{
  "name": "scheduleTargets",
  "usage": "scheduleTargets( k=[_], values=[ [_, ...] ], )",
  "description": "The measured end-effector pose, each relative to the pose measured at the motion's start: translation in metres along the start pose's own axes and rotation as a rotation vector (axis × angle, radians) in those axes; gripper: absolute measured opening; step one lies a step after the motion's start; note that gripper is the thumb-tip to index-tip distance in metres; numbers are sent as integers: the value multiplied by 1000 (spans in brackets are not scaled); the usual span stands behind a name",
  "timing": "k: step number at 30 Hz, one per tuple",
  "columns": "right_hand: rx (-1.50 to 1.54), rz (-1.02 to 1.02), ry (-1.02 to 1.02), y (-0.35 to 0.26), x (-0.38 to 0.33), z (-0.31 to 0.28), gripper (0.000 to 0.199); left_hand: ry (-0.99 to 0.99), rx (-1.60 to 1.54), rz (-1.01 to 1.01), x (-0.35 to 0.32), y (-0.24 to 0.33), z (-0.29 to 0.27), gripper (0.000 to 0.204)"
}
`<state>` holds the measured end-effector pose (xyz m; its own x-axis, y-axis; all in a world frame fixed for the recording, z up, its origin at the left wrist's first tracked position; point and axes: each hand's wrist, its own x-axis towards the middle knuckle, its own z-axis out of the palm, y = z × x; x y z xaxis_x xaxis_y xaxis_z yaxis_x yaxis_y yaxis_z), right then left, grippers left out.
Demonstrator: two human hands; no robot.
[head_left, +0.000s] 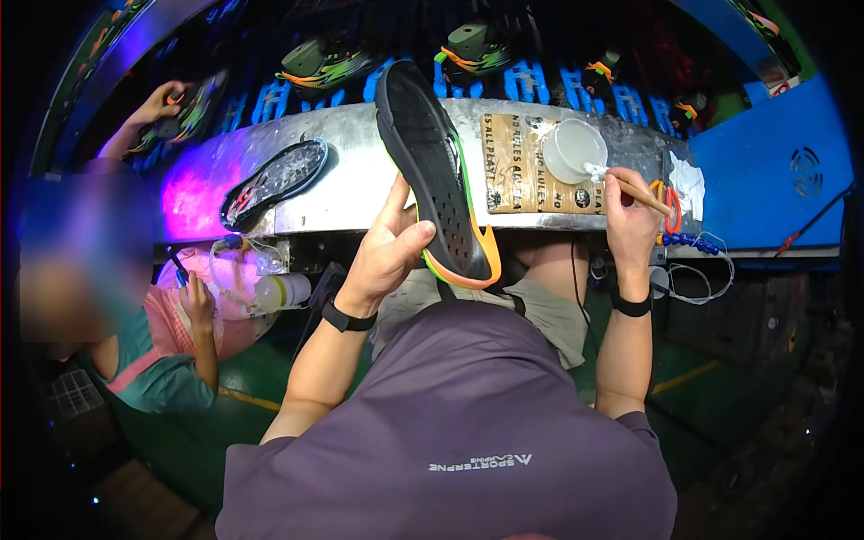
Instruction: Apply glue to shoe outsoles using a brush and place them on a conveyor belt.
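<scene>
Fingers of our left hand [382,256] wrap one edge of a black shoe sole [423,153], the thumb pressed near its perforated heel end. We hold this sole tilted, partly over the table's front edge, its toe end pointing away from us and its green and orange rim showing on the right. Our right hand [633,220] pinches the wooden handle of a brush [641,193], whose white-coated tip overlaps the right rim of a white cup [574,148]; we cannot tell whether they touch. Beneath the cup lies printed brown cardboard [504,184], on the metal table [355,184]. To the left we see another sole [270,184] lying flat, its inside glossy. Right of the cardboard sits a crumpled white cloth [688,184]. Farther left, a co-worker's hand [162,103] grips a shoe [191,112].
</scene>
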<state>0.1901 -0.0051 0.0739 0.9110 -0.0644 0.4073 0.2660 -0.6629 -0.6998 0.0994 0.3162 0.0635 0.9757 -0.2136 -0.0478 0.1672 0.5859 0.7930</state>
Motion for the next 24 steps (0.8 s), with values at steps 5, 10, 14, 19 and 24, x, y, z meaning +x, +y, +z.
scheduleTargets(
  k=[5,10,14,19,24],
  values=[
    [280,8,-90,-31,-19,-2,12,52,87,92,7,-2,0,96],
    [528,-22,-429,-66,-37,-4,13,-26,183,194,13,2,-1,96],
    [513,-126,-510,-67,-40,4,12,-63,266,235,14,4,1,97],
    [473,21,-514,-60,-43,11,13,-142,284,158,12,4,7,100],
    [465,-135,-370,-67,-38,12,11,-121,246,133,12,1,2,100]
  ],
)
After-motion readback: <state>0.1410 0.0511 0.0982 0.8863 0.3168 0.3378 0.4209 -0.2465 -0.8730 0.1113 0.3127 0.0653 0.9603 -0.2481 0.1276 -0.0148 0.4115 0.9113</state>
